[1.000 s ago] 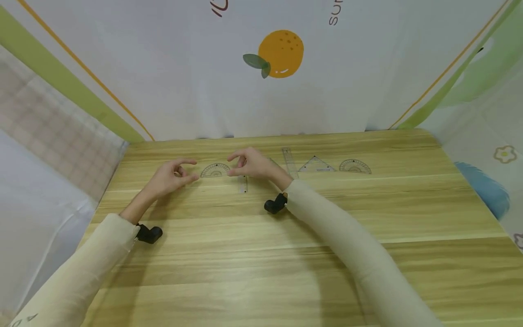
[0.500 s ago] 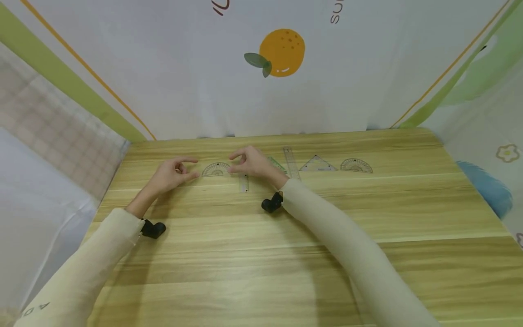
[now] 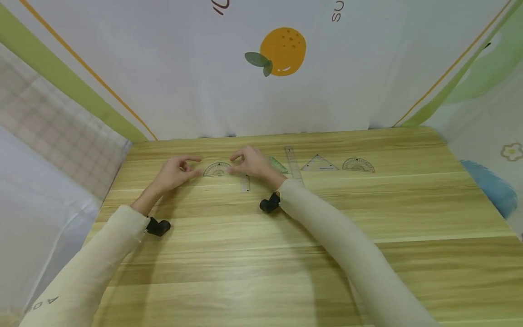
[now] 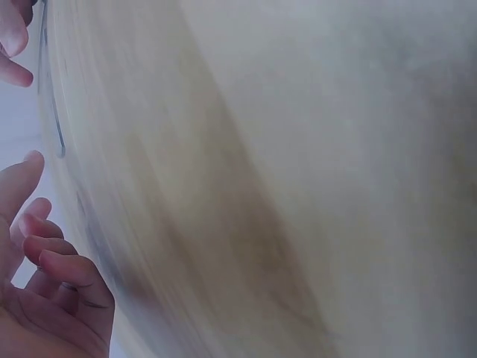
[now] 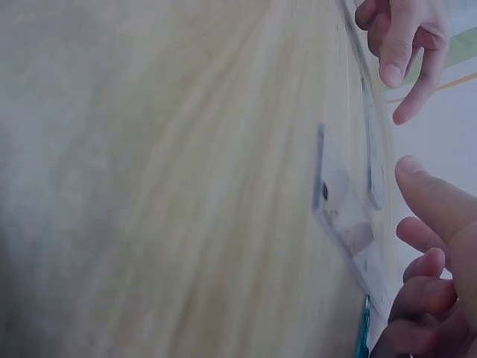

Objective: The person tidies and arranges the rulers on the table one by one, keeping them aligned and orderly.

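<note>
A clear protractor lies flat on the wooden table, between my two hands. Beside its left end is my left hand, thumb and index finger spread apart, the other fingers loosely bent, nothing held. At the right end hovers my right hand, its thumb and index finger likewise parted with nothing between them. The right thumb is very near the protractor's corner; contact cannot be told. Under the right hand a short clear ruler sticks out toward me, its far part hidden. The right wrist view shows this ruler below the right fingers.
To the right lie a green set square, partly covered by the right hand and wrist, a longer clear ruler, a clear set square and a second protractor. A white curtain hangs behind the table's back edge.
The right wrist has shifted slightly left, so more of the green set square shows. The left forearm has shifted slightly right. Both hands stay at the protractor's ends; the view drifts a little.
</note>
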A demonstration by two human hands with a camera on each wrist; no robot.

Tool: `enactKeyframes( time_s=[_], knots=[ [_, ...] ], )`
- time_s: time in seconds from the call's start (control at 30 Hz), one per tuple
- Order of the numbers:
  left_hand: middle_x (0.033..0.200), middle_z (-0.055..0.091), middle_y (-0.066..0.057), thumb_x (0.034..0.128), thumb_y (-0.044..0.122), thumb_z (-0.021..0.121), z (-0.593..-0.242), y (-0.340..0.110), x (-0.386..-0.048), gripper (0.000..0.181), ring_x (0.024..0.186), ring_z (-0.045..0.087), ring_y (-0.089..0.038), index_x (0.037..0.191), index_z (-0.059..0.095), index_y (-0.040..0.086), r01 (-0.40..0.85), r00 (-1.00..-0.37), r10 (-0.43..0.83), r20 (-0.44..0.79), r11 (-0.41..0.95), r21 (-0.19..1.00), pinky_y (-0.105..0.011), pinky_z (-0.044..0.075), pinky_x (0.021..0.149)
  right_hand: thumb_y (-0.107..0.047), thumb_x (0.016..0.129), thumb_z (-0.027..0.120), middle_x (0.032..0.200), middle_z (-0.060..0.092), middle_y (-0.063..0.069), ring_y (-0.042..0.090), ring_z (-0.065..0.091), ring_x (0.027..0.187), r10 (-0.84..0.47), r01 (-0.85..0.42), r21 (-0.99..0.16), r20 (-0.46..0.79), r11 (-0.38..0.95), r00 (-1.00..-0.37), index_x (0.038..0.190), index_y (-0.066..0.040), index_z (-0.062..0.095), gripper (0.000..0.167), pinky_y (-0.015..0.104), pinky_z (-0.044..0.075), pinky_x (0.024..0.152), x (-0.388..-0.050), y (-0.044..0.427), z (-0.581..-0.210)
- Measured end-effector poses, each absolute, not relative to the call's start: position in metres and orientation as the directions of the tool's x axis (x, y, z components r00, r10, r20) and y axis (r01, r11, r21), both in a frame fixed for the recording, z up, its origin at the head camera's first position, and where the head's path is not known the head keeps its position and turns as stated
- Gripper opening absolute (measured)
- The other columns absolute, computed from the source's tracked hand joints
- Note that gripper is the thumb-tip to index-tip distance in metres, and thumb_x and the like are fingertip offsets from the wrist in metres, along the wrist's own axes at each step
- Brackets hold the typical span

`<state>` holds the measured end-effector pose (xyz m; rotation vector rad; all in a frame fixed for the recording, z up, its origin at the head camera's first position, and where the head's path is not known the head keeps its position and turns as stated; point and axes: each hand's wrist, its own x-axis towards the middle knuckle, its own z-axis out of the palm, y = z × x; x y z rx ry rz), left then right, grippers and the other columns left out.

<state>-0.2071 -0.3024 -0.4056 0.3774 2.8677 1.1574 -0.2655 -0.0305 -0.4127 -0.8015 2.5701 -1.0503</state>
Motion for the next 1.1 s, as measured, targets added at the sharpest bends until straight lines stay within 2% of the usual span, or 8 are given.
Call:
enactKeyframes(
  time_s=[0.27,0.37,0.5,0.6,0.87,1.1],
  knots=[
    [0.072,0.057,-0.009,0.0915,0.011,0.078,-0.406,-0.299,-0.209,0.043,0.057,0.043,-0.01,0.127,0.064,-0.008,0.22,-0.968,0.24,0.07,0.689,0.691,-0.023,0.033,0.05,-0.037,0.089,0.081,0.083,0.063,0.004,0.013,0.048,0.066,-0.548,-0.372,-0.7,-0.033,0.609,-0.836,0.129,-0.01,0.07,0.05,0.025,0.038,0.058,-0.266,-0.034,-0.413],
    [0.071,0.056,-0.009,0.0904,0.011,0.079,-0.406,-0.298,-0.21,0.044,0.058,0.044,-0.01,0.126,0.064,-0.009,0.223,-0.968,0.242,0.071,0.694,0.685,-0.023,0.033,0.052,-0.038,0.089,0.081,0.089,0.065,0.002,0.013,0.053,0.073,-0.547,-0.372,-0.687,-0.045,0.624,-0.836,0.13,-0.01,0.07,0.05,0.026,0.042,0.064,-0.265,-0.036,-0.412],
    [0.07,0.054,-0.008,0.0899,0.011,0.08,-0.407,-0.297,-0.211,0.044,0.059,0.044,-0.013,0.126,0.064,-0.009,0.213,-0.97,0.235,0.061,0.703,0.679,-0.024,0.034,0.052,-0.037,0.09,0.08,0.107,0.068,-0.001,0.013,0.059,0.09,-0.543,-0.377,-0.666,-0.05,0.644,-0.838,0.128,-0.011,0.071,0.048,0.029,0.048,0.078,-0.265,-0.038,-0.412],
    [0.071,0.055,-0.006,0.0903,0.012,0.08,-0.408,-0.296,-0.212,0.044,0.06,0.044,-0.015,0.127,0.064,-0.007,0.197,-0.973,0.225,0.047,0.713,0.673,-0.025,0.034,0.053,-0.036,0.09,0.081,0.116,0.068,0.0,0.013,0.059,0.095,-0.535,-0.383,-0.649,-0.044,0.657,-0.844,0.127,-0.011,0.071,0.046,0.031,0.049,0.082,-0.265,-0.039,-0.413],
    [0.072,0.056,-0.008,0.0916,0.012,0.079,-0.409,-0.295,-0.214,0.043,0.061,0.045,-0.017,0.128,0.064,-0.005,0.182,-0.974,0.224,0.025,0.722,0.668,-0.026,0.035,0.054,-0.038,0.089,0.081,0.106,0.066,-0.002,0.013,0.058,0.092,-0.532,-0.382,-0.617,-0.071,0.688,-0.844,0.129,-0.013,0.071,0.048,0.03,0.048,0.078,-0.266,-0.041,-0.412],
    [0.072,0.056,-0.009,0.0912,0.011,0.079,-0.408,-0.295,-0.214,0.043,0.062,0.046,-0.017,0.128,0.064,-0.006,0.177,-0.973,0.232,0.011,0.71,0.682,-0.026,0.036,0.054,-0.039,0.09,0.08,0.114,0.066,0.0,0.013,0.059,0.1,-0.526,-0.374,-0.592,-0.099,0.714,-0.845,0.131,-0.014,0.07,0.049,0.031,0.049,0.081,-0.265,-0.043,-0.411]
  ],
)
